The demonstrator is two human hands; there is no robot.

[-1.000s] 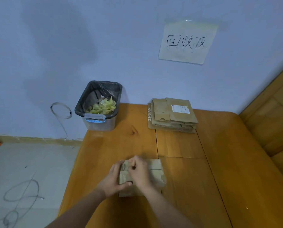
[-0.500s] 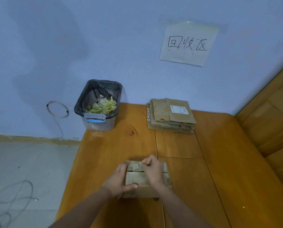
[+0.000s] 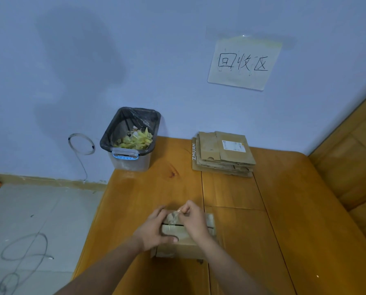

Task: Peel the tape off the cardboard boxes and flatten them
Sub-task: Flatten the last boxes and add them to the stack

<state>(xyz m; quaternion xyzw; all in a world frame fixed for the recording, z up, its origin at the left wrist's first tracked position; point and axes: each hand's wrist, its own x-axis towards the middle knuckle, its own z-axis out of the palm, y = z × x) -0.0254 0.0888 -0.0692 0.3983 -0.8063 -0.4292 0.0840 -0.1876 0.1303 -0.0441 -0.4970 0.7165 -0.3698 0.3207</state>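
Since a moment ago, the right hand has lifted a strip of clear tape off the cardboard box top, pinching it. Beneath both hands, the box sits on the worktop; the left hand grips its left side.

Your worktop is varnished wood, smooth with a soft sheen. The box is matt brown cardboard — its tape clear, glossy film. The bin is cloudy plastic, lined with shiny black film.
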